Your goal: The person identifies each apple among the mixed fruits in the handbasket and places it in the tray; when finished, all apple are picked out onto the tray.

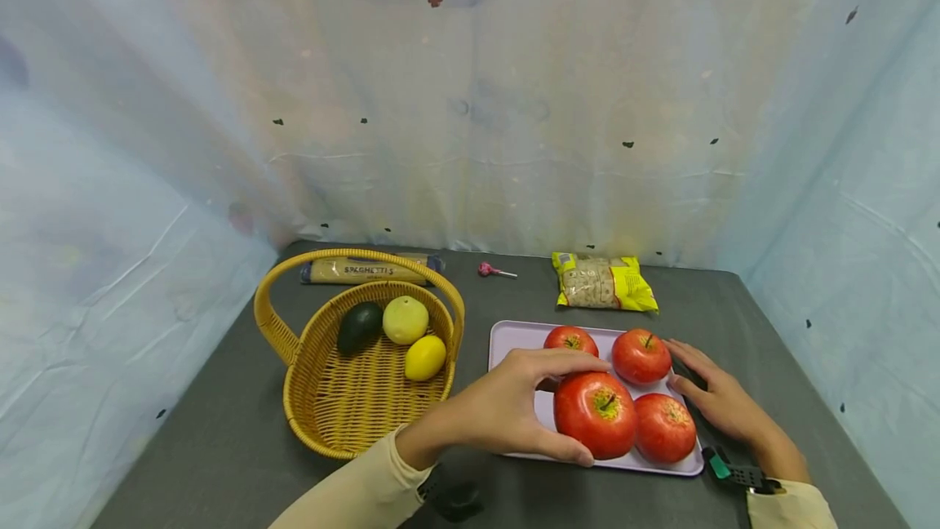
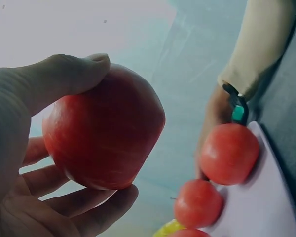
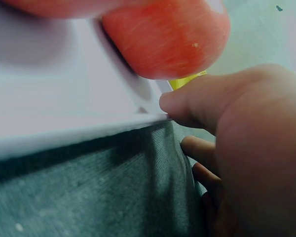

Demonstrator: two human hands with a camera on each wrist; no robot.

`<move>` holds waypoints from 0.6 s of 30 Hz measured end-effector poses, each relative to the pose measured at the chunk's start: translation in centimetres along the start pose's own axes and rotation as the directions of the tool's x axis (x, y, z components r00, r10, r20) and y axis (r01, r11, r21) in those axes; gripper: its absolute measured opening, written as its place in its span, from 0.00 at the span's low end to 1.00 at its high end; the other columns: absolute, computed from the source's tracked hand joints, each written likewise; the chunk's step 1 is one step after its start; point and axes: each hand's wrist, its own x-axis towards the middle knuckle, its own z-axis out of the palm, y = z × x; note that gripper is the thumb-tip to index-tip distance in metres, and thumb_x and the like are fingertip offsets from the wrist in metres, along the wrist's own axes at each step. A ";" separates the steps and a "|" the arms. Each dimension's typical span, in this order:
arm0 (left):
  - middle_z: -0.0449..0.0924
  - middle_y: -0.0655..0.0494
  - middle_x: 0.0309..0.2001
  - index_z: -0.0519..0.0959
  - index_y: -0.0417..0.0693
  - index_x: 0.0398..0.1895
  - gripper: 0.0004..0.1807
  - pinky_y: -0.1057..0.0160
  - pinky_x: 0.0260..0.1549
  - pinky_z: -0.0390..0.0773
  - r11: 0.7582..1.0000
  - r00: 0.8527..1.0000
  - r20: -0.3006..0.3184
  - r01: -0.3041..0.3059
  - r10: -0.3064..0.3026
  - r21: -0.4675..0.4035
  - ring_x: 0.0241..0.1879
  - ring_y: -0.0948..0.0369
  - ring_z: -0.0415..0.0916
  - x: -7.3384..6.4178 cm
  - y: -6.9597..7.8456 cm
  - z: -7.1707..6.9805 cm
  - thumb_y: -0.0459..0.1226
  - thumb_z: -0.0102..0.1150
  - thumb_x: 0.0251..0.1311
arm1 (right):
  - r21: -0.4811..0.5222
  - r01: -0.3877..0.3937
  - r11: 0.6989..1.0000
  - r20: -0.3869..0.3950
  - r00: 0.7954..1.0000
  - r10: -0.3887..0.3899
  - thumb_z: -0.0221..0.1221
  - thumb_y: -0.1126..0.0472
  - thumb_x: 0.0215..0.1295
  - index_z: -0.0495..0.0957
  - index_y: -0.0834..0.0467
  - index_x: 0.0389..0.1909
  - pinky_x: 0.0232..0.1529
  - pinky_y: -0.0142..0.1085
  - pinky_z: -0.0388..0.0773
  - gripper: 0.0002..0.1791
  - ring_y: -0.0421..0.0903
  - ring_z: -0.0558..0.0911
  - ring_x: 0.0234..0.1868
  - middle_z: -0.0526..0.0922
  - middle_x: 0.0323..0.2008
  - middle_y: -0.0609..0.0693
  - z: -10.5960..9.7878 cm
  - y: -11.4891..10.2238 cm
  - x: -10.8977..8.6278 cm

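My left hand grips a red apple, thumb on the near side and fingers around the far side. The held apple is raised over the lilac tray, and its smooth red side fills much of the left wrist view. Three more apples sit on the tray: one at the back, one at the back right and one at the front right. At the tray's right side rests my right hand, fingers extended. Its thumb touches the rim in the right wrist view.
Left of the tray stands a wicker basket with a tall handle, holding an avocado, a pale green round fruit and a lemon. Behind lie a spaghetti pack, a lollipop and a yellow-ended bag.
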 end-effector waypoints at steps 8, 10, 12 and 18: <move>0.84 0.64 0.65 0.77 0.56 0.75 0.41 0.75 0.58 0.81 0.997 0.999 0.005 0.052 -0.053 0.054 0.60 0.76 0.79 0.8 -2.4 1.8 0.42 0.85 0.57 | -0.009 0.014 1.000 -0.002 1.000 -0.014 0.60 0.49 0.82 0.64 0.61 0.84 0.65 0.85 0.61 0.37 0.81 0.62 0.78 0.62 0.81 0.74 0.0 0.2 0.0; 0.84 0.64 0.64 0.77 0.56 0.74 0.41 0.75 0.58 0.81 0.996 0.997 0.005 0.076 -0.077 0.048 0.60 0.76 0.78 0.9 -3.0 2.4 0.43 0.86 0.57 | -0.011 0.016 1.000 0.000 1.000 -0.016 0.60 0.49 0.82 0.63 0.61 0.84 0.65 0.85 0.61 0.37 0.81 0.62 0.78 0.62 0.81 0.74 0.0 0.2 0.0; 0.84 0.63 0.65 0.77 0.55 0.74 0.41 0.76 0.58 0.81 0.994 0.995 0.006 0.103 -0.104 0.040 0.61 0.76 0.78 0.9 -3.6 2.9 0.43 0.86 0.57 | -0.014 0.020 1.000 -0.001 1.000 -0.020 0.60 0.49 0.82 0.64 0.61 0.84 0.64 0.85 0.61 0.37 0.81 0.62 0.77 0.63 0.81 0.74 0.0 0.3 -0.1; 0.83 0.63 0.67 0.77 0.54 0.75 0.43 0.77 0.58 0.80 0.983 0.985 0.004 0.169 -0.170 0.075 0.61 0.76 0.78 0.9 -5.5 4.0 0.45 0.86 0.56 | -0.020 0.021 1.000 -0.002 1.000 -0.021 0.59 0.49 0.83 0.64 0.61 0.84 0.65 0.85 0.61 0.37 0.81 0.62 0.78 0.62 0.81 0.74 0.0 0.2 0.0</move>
